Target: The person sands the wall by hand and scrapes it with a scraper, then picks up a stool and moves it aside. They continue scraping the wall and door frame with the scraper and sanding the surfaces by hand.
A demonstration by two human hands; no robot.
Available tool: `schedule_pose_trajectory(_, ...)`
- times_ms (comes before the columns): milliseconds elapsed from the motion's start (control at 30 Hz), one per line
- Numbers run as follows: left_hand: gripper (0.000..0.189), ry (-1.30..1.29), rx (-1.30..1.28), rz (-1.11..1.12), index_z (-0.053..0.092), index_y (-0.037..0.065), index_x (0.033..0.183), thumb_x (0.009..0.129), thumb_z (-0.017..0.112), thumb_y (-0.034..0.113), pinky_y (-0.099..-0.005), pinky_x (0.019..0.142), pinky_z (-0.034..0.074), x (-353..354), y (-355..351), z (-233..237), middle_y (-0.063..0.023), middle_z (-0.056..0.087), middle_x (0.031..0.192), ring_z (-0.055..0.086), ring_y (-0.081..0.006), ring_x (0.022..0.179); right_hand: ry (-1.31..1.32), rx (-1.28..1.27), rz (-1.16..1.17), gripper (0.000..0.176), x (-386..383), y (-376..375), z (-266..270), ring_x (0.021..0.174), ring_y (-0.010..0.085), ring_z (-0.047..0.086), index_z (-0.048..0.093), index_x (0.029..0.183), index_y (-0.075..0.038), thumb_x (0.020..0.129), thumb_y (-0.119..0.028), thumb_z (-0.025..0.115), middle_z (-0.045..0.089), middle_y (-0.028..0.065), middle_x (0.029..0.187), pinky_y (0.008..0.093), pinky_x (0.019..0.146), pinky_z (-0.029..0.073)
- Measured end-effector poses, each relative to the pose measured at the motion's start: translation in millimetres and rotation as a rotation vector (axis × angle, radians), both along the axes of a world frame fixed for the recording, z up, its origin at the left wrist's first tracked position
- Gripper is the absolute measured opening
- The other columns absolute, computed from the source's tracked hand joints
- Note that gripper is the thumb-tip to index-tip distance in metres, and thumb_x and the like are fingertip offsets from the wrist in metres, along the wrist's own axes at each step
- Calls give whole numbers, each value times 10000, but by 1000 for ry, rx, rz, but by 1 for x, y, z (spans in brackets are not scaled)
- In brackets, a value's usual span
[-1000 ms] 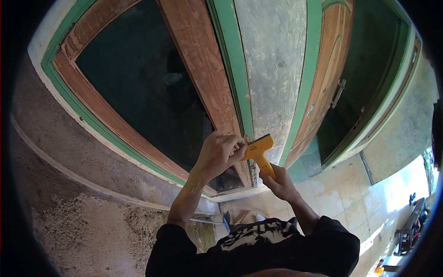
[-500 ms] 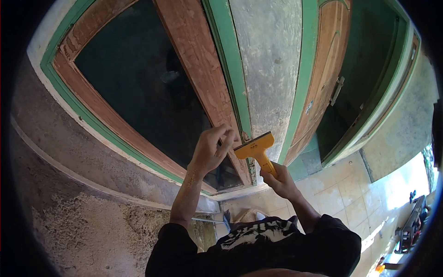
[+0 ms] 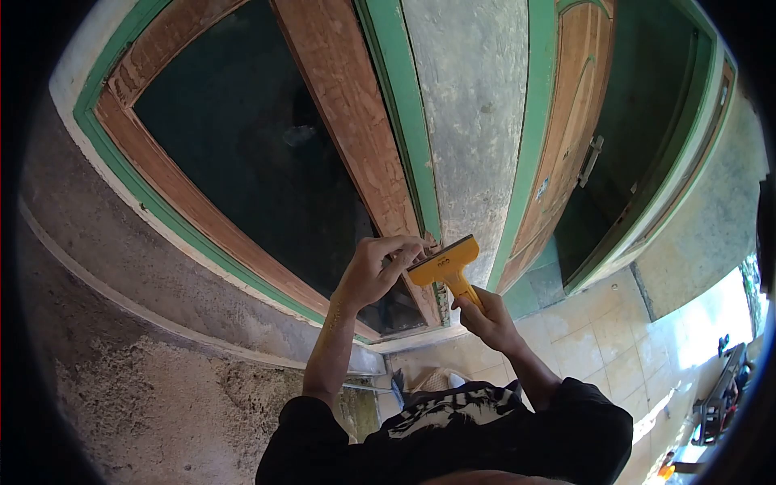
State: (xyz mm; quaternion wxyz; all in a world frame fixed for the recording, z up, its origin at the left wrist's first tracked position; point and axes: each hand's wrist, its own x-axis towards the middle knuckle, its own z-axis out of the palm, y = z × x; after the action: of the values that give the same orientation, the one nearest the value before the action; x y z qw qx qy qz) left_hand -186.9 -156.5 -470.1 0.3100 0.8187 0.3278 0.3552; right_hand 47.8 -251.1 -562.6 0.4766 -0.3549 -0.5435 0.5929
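My right hand (image 3: 487, 317) is wrapped round the handle of a yellow scraper (image 3: 446, 263) with a wide, dark-edged blade. The blade points up and to the left, in front of the green frame strip. My left hand (image 3: 376, 267) has its fingers stretched toward the left end of the blade, fingertips right at that corner, thumb a little below them. Behind both hands stands a window sash with a bare brown wooden stile (image 3: 356, 121) and dark glass (image 3: 250, 137). Flakes of peeled paint show on the green frame (image 3: 408, 121) near the blade.
A grey plastered strip of wall (image 3: 473, 121) rises to the right of the window. Beyond it is a wooden door (image 3: 558, 162) in a green frame. Pale floor tiles (image 3: 622, 335) lie at the lower right, with dark equipment (image 3: 718, 396) at the far edge. Rough wall is at lower left.
My left hand has shifted slightly right, and its fingers have straightened toward the blade's corner. The scraper has barely moved in my right hand.
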Motion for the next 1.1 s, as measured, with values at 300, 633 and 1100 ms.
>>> schedule_pose_trajectory(300,326,-69,-22,95,680,-40,1253,1017,644,182,-337,887,583,2,0,-27,-176,770,1086,753,-216,970,314,-147,-146,369,0,17,-4,435,57,322,498,1319,-17,1112,-314,431,432,-12,645,231,389,268)
schedule_pose_trajectory(633,449,219,116,3,557,-9,1411,999,632,153,-395,959,581,31,12,-58,-202,464,1558,682,-330,1177,357,-212,-127,353,5,51,-18,430,34,301,528,1311,-61,1111,-341,452,412,-29,667,212,380,243)
schedule_pose_trajectory(1100,620,192,164,-93,314,-46,1554,1002,582,46,-440,1191,402,47,25,-80,-179,244,1672,363,-366,1488,352,-206,-156,350,11,61,-14,449,35,303,491,1295,-11,1110,-305,448,427,-30,678,226,402,244)
